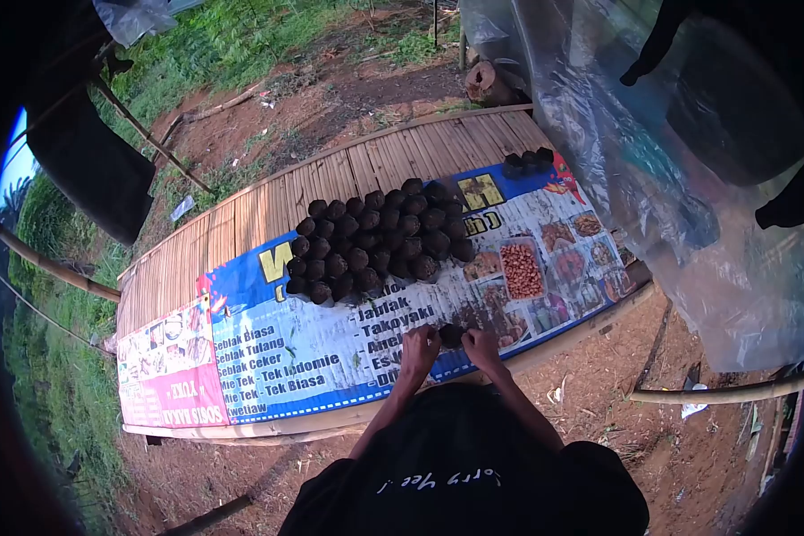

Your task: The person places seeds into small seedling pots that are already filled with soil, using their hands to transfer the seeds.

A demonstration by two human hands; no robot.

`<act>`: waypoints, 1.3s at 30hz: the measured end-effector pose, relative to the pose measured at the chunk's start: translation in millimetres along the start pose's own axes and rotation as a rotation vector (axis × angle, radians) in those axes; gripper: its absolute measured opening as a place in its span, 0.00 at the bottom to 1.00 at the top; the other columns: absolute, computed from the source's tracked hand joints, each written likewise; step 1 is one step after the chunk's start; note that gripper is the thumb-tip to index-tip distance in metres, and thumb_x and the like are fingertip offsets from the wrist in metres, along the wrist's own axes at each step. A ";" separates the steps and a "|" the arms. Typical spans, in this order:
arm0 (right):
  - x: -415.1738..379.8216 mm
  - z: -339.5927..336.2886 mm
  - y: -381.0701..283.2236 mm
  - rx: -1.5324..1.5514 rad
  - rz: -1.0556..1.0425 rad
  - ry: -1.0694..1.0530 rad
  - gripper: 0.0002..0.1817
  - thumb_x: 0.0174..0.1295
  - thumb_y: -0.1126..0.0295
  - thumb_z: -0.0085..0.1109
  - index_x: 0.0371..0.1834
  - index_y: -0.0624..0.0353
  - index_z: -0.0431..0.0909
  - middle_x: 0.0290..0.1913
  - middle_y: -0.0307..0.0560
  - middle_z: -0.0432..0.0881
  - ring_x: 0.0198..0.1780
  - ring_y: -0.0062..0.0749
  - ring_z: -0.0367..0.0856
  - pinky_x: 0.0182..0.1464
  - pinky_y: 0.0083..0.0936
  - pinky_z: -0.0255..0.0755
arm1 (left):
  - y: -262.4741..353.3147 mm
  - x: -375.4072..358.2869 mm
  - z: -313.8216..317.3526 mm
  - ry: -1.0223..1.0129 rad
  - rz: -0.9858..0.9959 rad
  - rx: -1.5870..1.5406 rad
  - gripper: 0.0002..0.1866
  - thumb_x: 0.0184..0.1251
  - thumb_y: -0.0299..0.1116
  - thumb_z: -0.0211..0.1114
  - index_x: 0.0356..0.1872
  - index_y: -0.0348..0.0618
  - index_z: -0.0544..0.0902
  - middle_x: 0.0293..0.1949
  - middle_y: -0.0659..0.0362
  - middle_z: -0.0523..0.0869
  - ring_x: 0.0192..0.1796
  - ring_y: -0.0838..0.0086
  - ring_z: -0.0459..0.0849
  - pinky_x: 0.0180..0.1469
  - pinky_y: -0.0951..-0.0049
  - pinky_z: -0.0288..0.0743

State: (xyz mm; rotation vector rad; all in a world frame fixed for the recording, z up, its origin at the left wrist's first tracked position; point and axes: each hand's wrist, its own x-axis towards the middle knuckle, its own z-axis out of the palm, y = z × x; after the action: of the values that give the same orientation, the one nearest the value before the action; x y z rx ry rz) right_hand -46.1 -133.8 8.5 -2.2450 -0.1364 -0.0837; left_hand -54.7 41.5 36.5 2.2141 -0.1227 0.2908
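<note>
A small black seedling bag point(451, 336) with dark soil at its top stands near the front edge of the banner-covered table. My left hand point(420, 347) is closed on its left side, fingertips pinching the rim. From the other side my right hand point(482, 347) pinches the bag's right rim. Beyond my hands, many soil-filled black seedling bags point(380, 237) are packed together in a block. To the right of that block lies a clear tray point(522, 268) holding reddish, bean-like seeds.
Under everything is a bamboo-slat table point(322, 183), partly covered by a printed banner point(286, 357). A few more black bags point(529, 163) stand at its far right corner. Plastic sheeting point(616, 179) hangs on the right. Bamboo poles point(54, 263) cross the left side.
</note>
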 end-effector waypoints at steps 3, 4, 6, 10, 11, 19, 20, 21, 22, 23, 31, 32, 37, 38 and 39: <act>0.7 0.0 1.1 -0.007 -0.028 -0.004 0.14 0.60 0.67 0.55 0.22 0.66 0.77 0.18 0.61 0.75 0.24 0.57 0.78 0.27 0.43 0.67 | 3.4 -0.7 -2.7 0.017 0.004 0.025 0.03 0.52 0.23 0.65 0.26 0.34 0.80 0.27 0.45 0.85 0.31 0.51 0.84 0.36 0.57 0.77; -0.6 -3.2 -2.9 -0.024 -0.061 0.006 0.14 0.60 0.67 0.55 0.22 0.66 0.77 0.18 0.61 0.75 0.24 0.57 0.78 0.27 0.44 0.67 | 7.7 -2.1 -5.6 0.053 0.001 0.033 0.03 0.52 0.23 0.65 0.26 0.34 0.80 0.27 0.46 0.85 0.31 0.51 0.84 0.36 0.56 0.77; -2.6 0.4 0.1 -0.048 -0.054 -0.009 0.14 0.60 0.65 0.56 0.22 0.66 0.77 0.18 0.61 0.75 0.24 0.57 0.78 0.27 0.44 0.67 | 2.9 -4.9 -5.8 -0.004 -0.062 -0.017 0.03 0.53 0.23 0.65 0.27 0.34 0.80 0.27 0.46 0.85 0.32 0.52 0.84 0.37 0.56 0.76; -5.4 0.7 -2.2 -0.072 -0.018 0.030 0.18 0.62 0.61 0.56 0.22 0.65 0.78 0.18 0.61 0.76 0.24 0.56 0.79 0.29 0.45 0.69 | -2.9 -3.0 -6.3 -0.063 -0.070 -0.036 0.06 0.53 0.25 0.67 0.32 0.37 0.81 0.29 0.47 0.84 0.35 0.53 0.82 0.40 0.56 0.73; -9.5 -2.3 -7.0 -0.073 -0.016 0.023 0.18 0.62 0.61 0.56 0.22 0.65 0.78 0.18 0.61 0.76 0.24 0.56 0.79 0.29 0.45 0.69 | -1.6 -3.1 -6.1 -0.064 -0.077 -0.037 0.06 0.53 0.25 0.67 0.32 0.37 0.81 0.29 0.47 0.84 0.35 0.53 0.82 0.40 0.56 0.73; -14.3 9.3 -12.6 0.028 0.327 -0.238 0.24 0.61 0.51 0.54 0.24 0.63 0.82 0.23 0.62 0.80 0.33 0.60 0.82 0.41 0.49 0.74 | -0.8 32.4 -3.3 -0.149 0.055 0.229 0.07 0.53 0.28 0.67 0.30 0.36 0.81 0.29 0.45 0.83 0.36 0.52 0.83 0.41 0.55 0.75; -13.8 12.6 -11.2 0.028 0.326 -0.235 0.24 0.61 0.51 0.54 0.24 0.63 0.82 0.23 0.62 0.80 0.33 0.60 0.82 0.41 0.49 0.74 | -7.5 34.2 0.2 -0.220 0.041 0.264 0.06 0.53 0.28 0.67 0.28 0.35 0.82 0.27 0.45 0.83 0.36 0.52 0.83 0.41 0.55 0.75; -13.5 13.7 -12.8 -0.029 0.287 -0.167 0.22 0.60 0.53 0.54 0.23 0.63 0.82 0.23 0.62 0.80 0.33 0.60 0.81 0.41 0.49 0.74 | -4.1 34.9 -1.1 -0.221 0.044 0.263 0.06 0.53 0.28 0.67 0.28 0.35 0.82 0.27 0.45 0.83 0.36 0.52 0.83 0.41 0.55 0.75; -13.8 14.1 -13.8 -0.085 0.249 -0.098 0.21 0.59 0.55 0.54 0.22 0.62 0.82 0.23 0.62 0.81 0.33 0.61 0.81 0.41 0.49 0.74 | -0.6 33.6 -2.3 -0.197 0.045 0.259 0.05 0.53 0.27 0.66 0.26 0.35 0.81 0.26 0.45 0.83 0.35 0.52 0.84 0.40 0.56 0.75; -13.5 12.4 -13.2 -0.084 0.252 -0.096 0.21 0.59 0.55 0.54 0.22 0.62 0.82 0.23 0.62 0.81 0.33 0.61 0.81 0.41 0.49 0.74 | 2.7 32.0 -4.0 -0.173 0.046 0.255 0.05 0.52 0.26 0.66 0.24 0.35 0.81 0.25 0.45 0.84 0.34 0.52 0.84 0.39 0.57 0.76; -1.3 -1.3 -13.1 -0.179 0.121 -0.124 0.16 0.58 0.61 0.56 0.24 0.63 0.81 0.23 0.61 0.79 0.30 0.59 0.80 0.34 0.48 0.72 | -1.3 2.9 -3.4 -0.081 -0.090 0.004 0.04 0.52 0.24 0.65 0.26 0.33 0.81 0.26 0.47 0.85 0.30 0.55 0.85 0.36 0.61 0.77; 0.4 -0.9 -12.2 -0.180 0.115 -0.120 0.16 0.58 0.61 0.56 0.24 0.63 0.81 0.23 0.61 0.79 0.30 0.59 0.80 0.34 0.48 0.72 | -9.9 4.4 2.6 -0.063 -0.074 -0.008 0.04 0.51 0.24 0.65 0.26 0.33 0.81 0.26 0.47 0.85 0.30 0.56 0.85 0.36 0.61 0.77; 1.2 -3.4 -13.3 -0.171 0.001 -0.024 0.16 0.58 0.62 0.57 0.21 0.64 0.79 0.20 0.61 0.77 0.25 0.59 0.77 0.33 0.48 0.72 | -4.0 5.1 -2.7 -0.035 -0.081 0.013 0.03 0.52 0.23 0.65 0.26 0.34 0.81 0.26 0.48 0.85 0.31 0.56 0.85 0.37 0.61 0.77; 0.0 -2.2 -10.8 -0.170 -0.002 -0.024 0.16 0.58 0.62 0.57 0.21 0.64 0.79 0.20 0.61 0.77 0.25 0.59 0.77 0.33 0.48 0.72 | -3.4 4.0 -2.4 -0.029 -0.071 0.019 0.03 0.52 0.23 0.65 0.26 0.34 0.80 0.26 0.48 0.85 0.31 0.55 0.85 0.38 0.60 0.77; -0.3 -2.3 -10.7 -0.162 0.033 -0.058 0.15 0.58 0.61 0.56 0.21 0.62 0.80 0.21 0.61 0.78 0.28 0.60 0.77 0.37 0.48 0.71 | -1.9 6.9 -2.9 -0.022 -0.058 0.025 0.04 0.52 0.23 0.65 0.26 0.34 0.80 0.26 0.47 0.85 0.31 0.55 0.85 0.38 0.60 0.77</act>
State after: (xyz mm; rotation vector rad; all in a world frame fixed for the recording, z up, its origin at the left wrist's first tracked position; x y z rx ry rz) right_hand -47.9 -128.9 18.1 -2.4114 -0.1278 -0.0125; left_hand -48.2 45.1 38.5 2.2418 -0.0668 0.2370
